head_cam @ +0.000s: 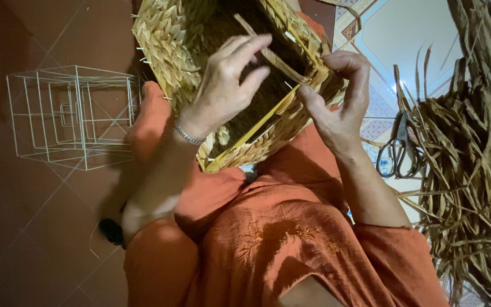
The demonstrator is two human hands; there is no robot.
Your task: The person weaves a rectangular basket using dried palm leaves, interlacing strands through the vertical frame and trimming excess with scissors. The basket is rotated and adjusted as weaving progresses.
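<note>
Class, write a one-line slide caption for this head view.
Both hands, left and right, work a straw strip at a woven basket rim; scissors lie nearby.

wire frame (75, 116): a white, box-shaped frame of thin rods, open on all sides, standing on the floor at the left.
floor (24, 227): reddish-brown tiles with pale diagonal joints.
scissors (398, 149): dark metal, lying with the handles toward the near side, just beside the heap of fibre.
dried fibre strips (473, 170): a large loose heap of brown-green flat strands filling the right edge, some strands sticking out over the mat.
mat (396, 40): pale blue with a patterned border, lying under the scissors and the heap.
orange garment (279, 239): loose cloth with embroidery on the front, filling the lower middle.
</note>
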